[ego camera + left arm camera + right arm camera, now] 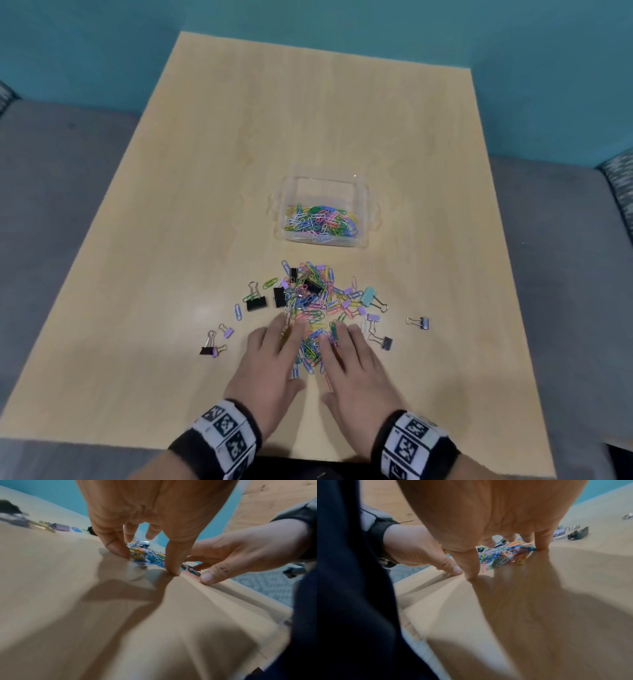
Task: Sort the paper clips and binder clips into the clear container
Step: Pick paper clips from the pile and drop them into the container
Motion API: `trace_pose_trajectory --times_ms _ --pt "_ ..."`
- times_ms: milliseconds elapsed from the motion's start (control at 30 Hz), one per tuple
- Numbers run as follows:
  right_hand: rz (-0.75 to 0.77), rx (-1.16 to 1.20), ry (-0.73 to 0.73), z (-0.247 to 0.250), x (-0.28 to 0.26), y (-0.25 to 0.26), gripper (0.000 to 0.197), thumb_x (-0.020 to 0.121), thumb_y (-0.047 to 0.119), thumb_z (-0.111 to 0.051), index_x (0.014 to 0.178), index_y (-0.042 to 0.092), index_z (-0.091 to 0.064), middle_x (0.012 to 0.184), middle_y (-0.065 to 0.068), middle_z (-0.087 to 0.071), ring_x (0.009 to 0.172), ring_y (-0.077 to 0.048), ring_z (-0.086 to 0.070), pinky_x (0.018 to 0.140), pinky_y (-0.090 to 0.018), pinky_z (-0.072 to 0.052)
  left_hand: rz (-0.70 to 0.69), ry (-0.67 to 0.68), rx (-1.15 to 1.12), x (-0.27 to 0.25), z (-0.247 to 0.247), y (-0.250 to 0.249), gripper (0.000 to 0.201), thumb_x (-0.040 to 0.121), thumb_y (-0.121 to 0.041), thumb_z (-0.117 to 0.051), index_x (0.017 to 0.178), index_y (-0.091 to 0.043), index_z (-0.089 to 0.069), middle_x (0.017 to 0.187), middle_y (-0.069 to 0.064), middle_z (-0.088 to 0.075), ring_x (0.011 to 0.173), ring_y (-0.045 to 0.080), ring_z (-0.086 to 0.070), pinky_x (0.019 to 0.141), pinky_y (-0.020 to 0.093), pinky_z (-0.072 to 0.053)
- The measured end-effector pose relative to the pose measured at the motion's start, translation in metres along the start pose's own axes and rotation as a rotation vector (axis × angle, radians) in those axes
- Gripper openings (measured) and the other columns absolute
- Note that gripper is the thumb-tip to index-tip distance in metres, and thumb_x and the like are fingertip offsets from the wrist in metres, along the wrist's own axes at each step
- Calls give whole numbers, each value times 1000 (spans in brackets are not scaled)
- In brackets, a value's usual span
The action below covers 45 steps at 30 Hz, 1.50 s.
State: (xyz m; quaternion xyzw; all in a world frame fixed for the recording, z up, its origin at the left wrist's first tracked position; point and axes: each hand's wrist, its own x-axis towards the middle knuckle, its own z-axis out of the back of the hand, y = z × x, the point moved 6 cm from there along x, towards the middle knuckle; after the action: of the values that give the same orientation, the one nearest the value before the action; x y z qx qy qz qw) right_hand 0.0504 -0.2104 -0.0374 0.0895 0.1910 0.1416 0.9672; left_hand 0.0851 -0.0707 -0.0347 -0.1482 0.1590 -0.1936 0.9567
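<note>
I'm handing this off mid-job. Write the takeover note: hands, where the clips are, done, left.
Left hand and right hand: both open, fingers spread, fingertips on the table cupping the near end of the mixed pile; nothing gripped.
Clear container: beyond the pile, holding paper clips only as far as can be seen.
Left: the pile's paper clips, plus binder clips in and around it, such as the mint one and the black one.

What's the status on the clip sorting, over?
Left hand and right hand open, raking the paper clip pile. Clear container holds paper clips only. Binder clips scattered.
</note>
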Motion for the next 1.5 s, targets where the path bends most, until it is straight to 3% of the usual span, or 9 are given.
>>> trace_pose_trajectory --times_ms 100,267,500,600,700,1000,1133,1267,1500 --pt "-37 15 -16 3 16 3 76 79 35 -65 144 12 -33 152 -17 -29 137 -40 -29 98 -50 -43 19 -44 -20 17 3 -2 86 57 -34 -82 133 -22 -42 125 6 -46 103 25 -37 83 37 -51" --pt "-9 -15 -48 20 30 7 63 74 15 -19 129 9 -48 135 -17 -48 112 -38 -48 77 -47 -51 37 -48 -44 30 5 -3 43 69 -17 -71 108 -22 -54 105 3 -46 87 23 -40 68 33 -47" --pt "48 -35 7 31 42 7 27 70 10 -45 95 10 -54 94 -14 -53 82 -36 -52 56 -41 -48 10 -54 22 38 3 2 26 67 -4 -70 74 -21 -52 85 1 -45 72 21 -39 53 29 -32" --pt "47 -51 149 36 48 4 58 51 12 -85 99 9 -53 101 -14 -50 90 -34 -50 61 -40 -48 -1 -22 57 39 3 3 32 60 -1 -73 69 -22 -51 81 0 -47 67 22 -42 50 30 -37" --pt "45 -47 240 36 50 1 58 68 9 -77 114 9 -43 118 -15 -39 108 -33 -38 78 -42 -44 -4 -6 63 42 5 5 32 58 1 -74 66 -21 -52 76 0 -46 63 22 -42 48 31 -37" --pt "61 9 240 43 56 -11 40 72 -11 -50 106 10 -47 107 -12 -43 94 -31 -45 65 -38 -35 -18 88 65 50 20 3 33 55 -12 -85 56 -23 -54 64 -4 -47 52 17 -47 47 24 -27" --pt "88 54 268 47 60 -14 31 75 -11 -44 94 13 -46 90 -7 -40 77 -26 -42 61 -36 -37 21 186 70 55 23 4 9 88 -19 -55 81 -17 -62 86 -1 -48 77 22 -53 62 31 -40" --pt "96 93 303 53 66 -20 32 77 -10 -43 74 20 -31 75 3 -29 62 -18 -37 50 -30 -25 39 271 -73 59 40 5 17 89 -22 -50 83 -21 -66 87 -3 -51 81 17 -55 68 28 -42" --pt "70 300 152 128 97 -27 11 88 11 -51 83 19 -55 87 -3 -56 77 -23 -52 62 -30 -34 147 220 -433 98 111 13 11 78 -16 -67 68 -20 -67 66 -2 -65 55 10 -61 55 24 -49"
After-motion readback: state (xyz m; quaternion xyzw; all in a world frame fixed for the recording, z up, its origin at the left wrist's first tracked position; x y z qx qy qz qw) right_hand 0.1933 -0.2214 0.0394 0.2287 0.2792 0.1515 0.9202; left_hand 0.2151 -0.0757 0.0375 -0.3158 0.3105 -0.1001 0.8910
